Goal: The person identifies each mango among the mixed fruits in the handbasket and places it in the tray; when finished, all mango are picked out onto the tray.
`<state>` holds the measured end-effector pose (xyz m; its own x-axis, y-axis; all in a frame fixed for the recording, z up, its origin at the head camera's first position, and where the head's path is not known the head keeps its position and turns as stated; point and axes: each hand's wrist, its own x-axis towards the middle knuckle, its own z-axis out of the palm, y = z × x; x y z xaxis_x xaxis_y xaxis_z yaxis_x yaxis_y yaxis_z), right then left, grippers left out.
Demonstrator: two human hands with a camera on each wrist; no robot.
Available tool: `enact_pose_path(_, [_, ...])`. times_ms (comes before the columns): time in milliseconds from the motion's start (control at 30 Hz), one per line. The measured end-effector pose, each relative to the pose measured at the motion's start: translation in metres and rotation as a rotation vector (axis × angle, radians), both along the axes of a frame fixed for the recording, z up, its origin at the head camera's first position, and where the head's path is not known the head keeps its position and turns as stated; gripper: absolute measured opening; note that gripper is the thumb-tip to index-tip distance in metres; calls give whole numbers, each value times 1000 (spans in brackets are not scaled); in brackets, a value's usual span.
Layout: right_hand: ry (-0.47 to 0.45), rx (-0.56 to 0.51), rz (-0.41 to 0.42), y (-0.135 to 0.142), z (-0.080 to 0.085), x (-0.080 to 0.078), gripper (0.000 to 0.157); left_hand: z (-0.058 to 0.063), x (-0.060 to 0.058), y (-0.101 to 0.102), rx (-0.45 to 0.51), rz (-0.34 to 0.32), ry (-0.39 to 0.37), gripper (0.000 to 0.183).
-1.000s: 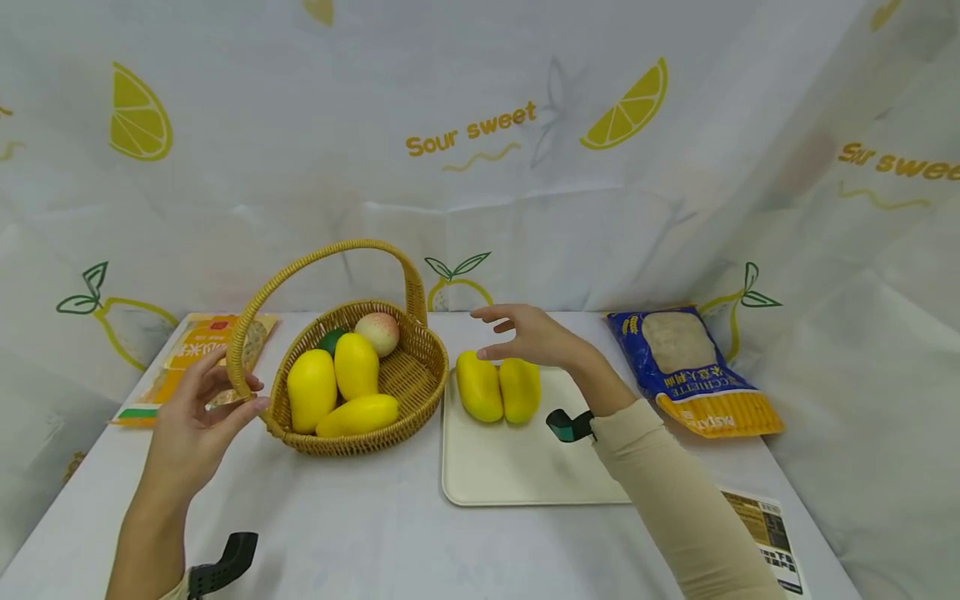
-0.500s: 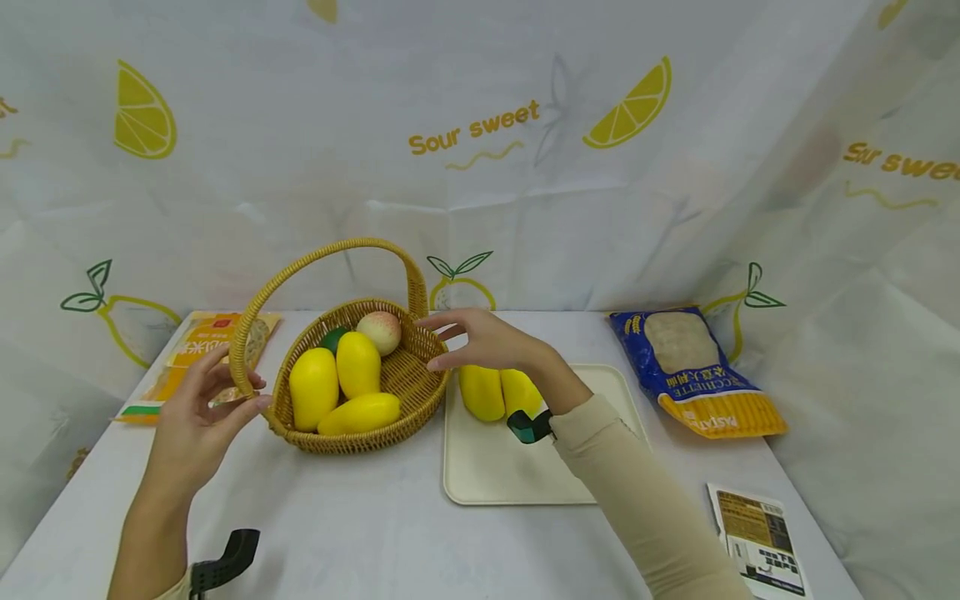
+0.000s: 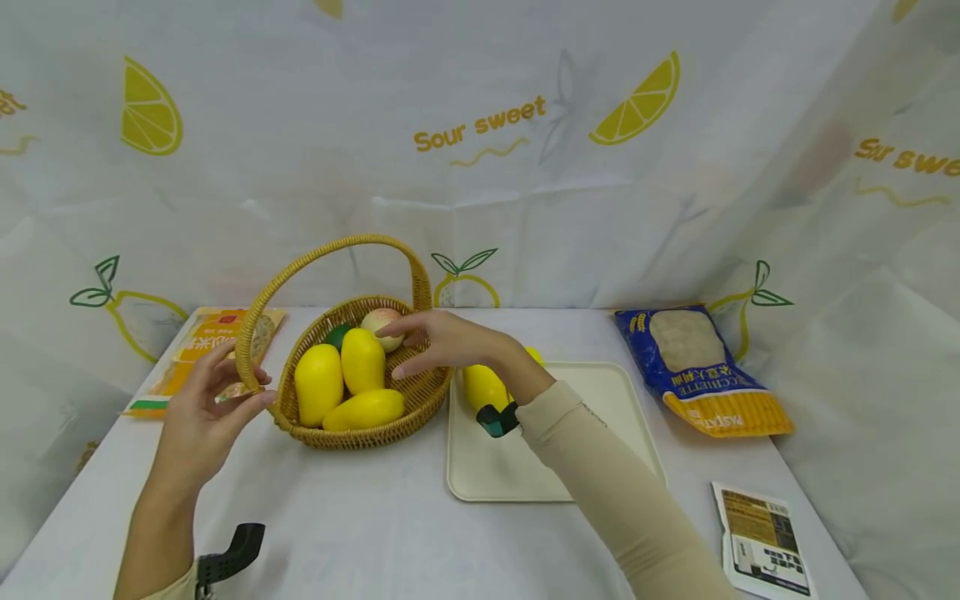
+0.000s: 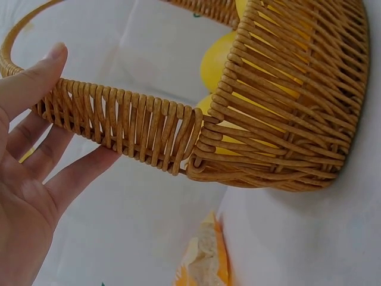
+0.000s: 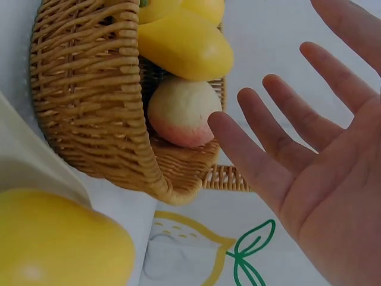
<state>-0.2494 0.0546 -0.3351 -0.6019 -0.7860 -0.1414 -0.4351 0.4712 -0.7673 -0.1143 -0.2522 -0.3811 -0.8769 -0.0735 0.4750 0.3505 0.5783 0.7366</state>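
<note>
A wicker basket (image 3: 352,440) with a tall arched handle (image 4: 134,125) stands left of centre. My left hand (image 3: 201,421) holds the left foot of that handle, thumb on one side and fingers on the other. Inside the basket lie three yellow mangoes (image 3: 318,385), a pale pink peach (image 3: 375,318) and a dark green fruit (image 3: 338,335), mostly hidden. My right hand (image 3: 456,340) is over the basket's right side, fingers spread and holding nothing, as the right wrist view confirms. Below its wrist are two mangoes (image 3: 482,385) on a cream tray (image 3: 517,487), partly covered by the arm.
At the right back lies a blue and orange pasta bag (image 3: 697,367). A flat brown and white packet (image 3: 765,542) lies near the right front edge. Behind the basket on the left is an orange food packet (image 3: 198,350). A lemon-print curtain (image 3: 480,208) closes off the back.
My right hand has moved left from above the tray mangoes to over the basket, its fingers still loose. The left hand keeps its hold on the handle.
</note>
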Motion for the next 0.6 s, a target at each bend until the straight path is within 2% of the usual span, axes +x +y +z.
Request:
enact_pose_path(133, [-48, -7, 56, -10, -6, -1, 63, 0, -1, 0, 0, -2, -5, 80])
enact_pose_path(300, [-53, 32, 93, -19, -12, 0, 62, 1, -1, 0, 2, -7, -4, 80])
enact_pose_path(600, [-67, 120, 138, -37, -8, -1, 57, 2, 0, 1, 2, -2, -5, 79])
